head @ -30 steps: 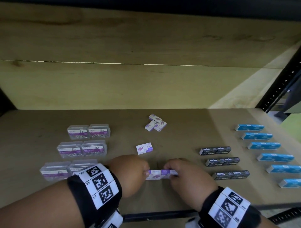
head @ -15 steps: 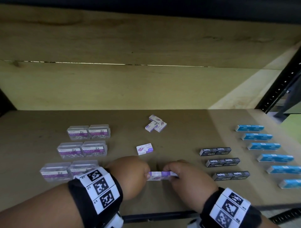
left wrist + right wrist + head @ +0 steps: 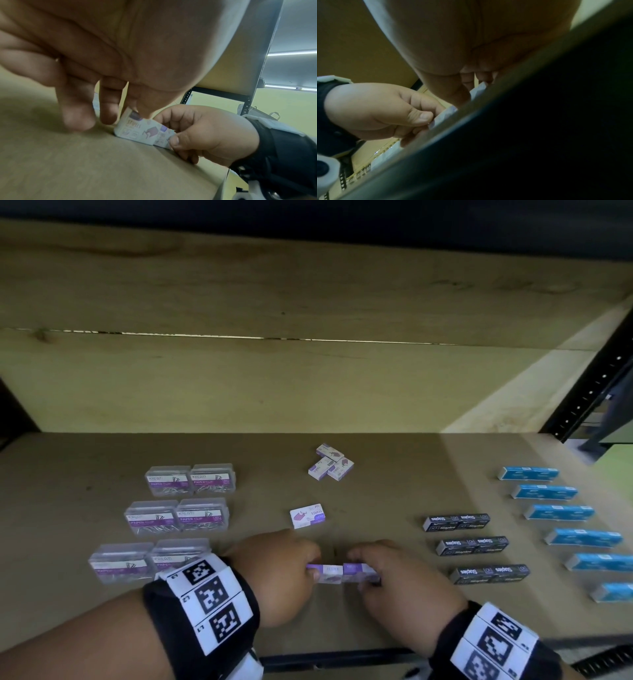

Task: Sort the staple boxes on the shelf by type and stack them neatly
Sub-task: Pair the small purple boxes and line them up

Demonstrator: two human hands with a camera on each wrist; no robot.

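Two small purple-and-white staple boxes stand end to end near the shelf's front edge. My left hand [image 3: 313, 571] pinches the left box [image 3: 329, 571] between thumb and fingers. My right hand [image 3: 368, 580] pinches the right box [image 3: 358, 571]. The left wrist view shows my left hand [image 3: 127, 115] on the left box [image 3: 137, 129], printed STAPLES, with the right box [image 3: 163, 139] butted against it. One more purple box [image 3: 307, 516] lies flat just behind my hands. Three purple boxes [image 3: 330, 462] sit in a loose cluster farther back.
Three rows of black staple boxes [image 3: 457, 522] lie to the right, and beyond them a column of blue boxes [image 3: 558, 512]. Clear paper-clip boxes [image 3: 176, 517] stand in pairs on the left. The shelf's front edge [image 3: 342, 660] is close under my wrists. A black upright [image 3: 589, 392] is at the right.
Both hands stay almost where they were. The pair of boxes between them has turned slightly, so the purple top face shows more.
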